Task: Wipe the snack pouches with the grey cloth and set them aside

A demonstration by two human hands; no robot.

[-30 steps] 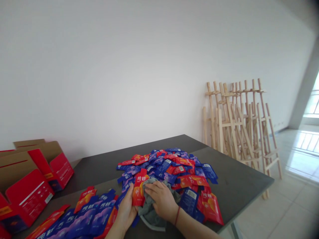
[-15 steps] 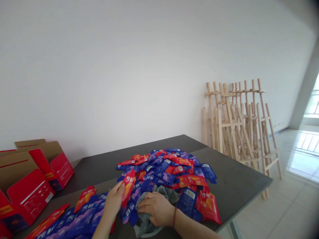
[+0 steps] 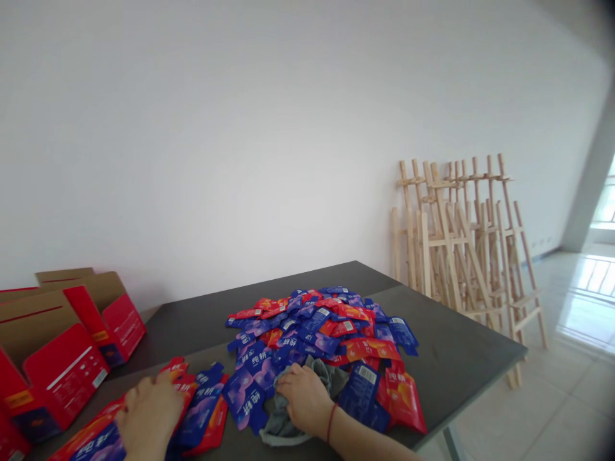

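Observation:
My left hand is at the lower left, palm down, its fingers curled over a red pouch on the laid-out pouches. Its palm hides part of that pouch. Beside it lie overlapping blue pouches and red ones. My right hand, with a red cord on the wrist, presses a crumpled grey cloth against the table and grips it. Just behind the cloth spreads a large heap of blue and red pouches. A blue pouch lies flat at the heap's near left edge.
Open red cardboard boxes stand along the table's left side. The dark table extends to the right, past the heap. Wooden easels lean by the white wall at the right, beyond the table's edge.
My left hand has carried a red pouch from the heap's edge leftward and down onto the laid-out pouches. My right hand has stayed on the cloth, shifting slightly.

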